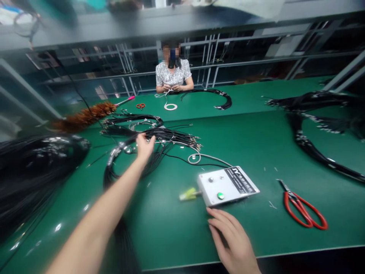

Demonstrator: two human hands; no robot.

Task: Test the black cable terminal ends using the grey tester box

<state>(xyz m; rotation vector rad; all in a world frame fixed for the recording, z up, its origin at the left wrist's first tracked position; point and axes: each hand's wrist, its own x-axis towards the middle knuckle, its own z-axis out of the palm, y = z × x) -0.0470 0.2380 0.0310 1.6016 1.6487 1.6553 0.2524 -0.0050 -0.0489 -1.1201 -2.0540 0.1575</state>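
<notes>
My left hand [145, 147] reaches out to a bundle of black cables [173, 136], its fingers curled in among them; the fingertips are partly hidden. The cables have small metal ends towards the right. Nearer to me, my right hand [232, 236] has its fingers stretched out and slightly bent, with nothing in them. Its fingertips lie by the front edge of a white tester box [216, 182], which has a lit green button and a dark label. From the box's left side sticks a yellow-green connector [188, 194]. A grey cord [212, 156] runs from its back.
Red-handled snips [303, 209] lie to the right. More black cables are heaped at the left [40, 171] and right [310, 148]. Across the green table [242, 140] sits a person [173, 76] handling something thin and white, near a tape roll [170, 107] and a brown duster [88, 116].
</notes>
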